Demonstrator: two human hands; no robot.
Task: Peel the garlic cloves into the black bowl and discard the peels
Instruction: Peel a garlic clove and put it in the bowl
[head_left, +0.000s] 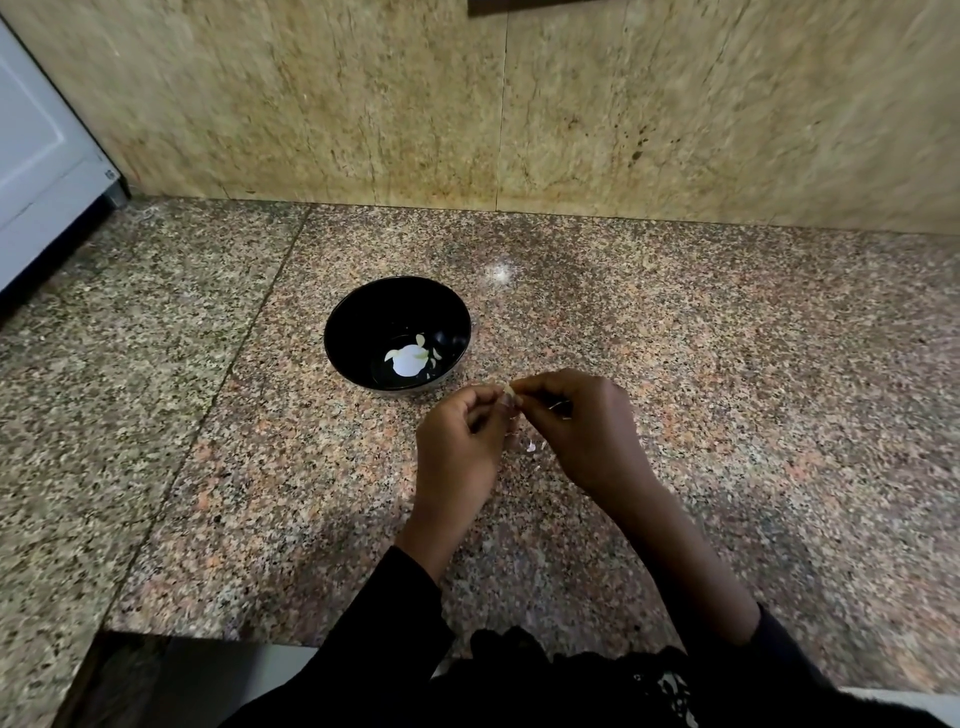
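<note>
The black bowl (363, 312) stands on the granite counter, just beyond my hands and to their left, with a few pale peeled garlic cloves (435, 354) at its bottom beside a bright light reflection. My left hand (460, 441) and my right hand (582, 431) meet just right of the bowl's near rim. Their fingertips pinch a small garlic clove (510, 389) between them; most of it is hidden by the fingers. A few small whitish peel scraps (532, 446) lie on the counter below the hands.
The speckled granite counter (727, 364) runs to a beige stone wall (519, 104) at the back. A white appliance side (41, 156) stands at the far left. The counter's front edge (208, 636) is near my body, with dark sleeves at the bottom.
</note>
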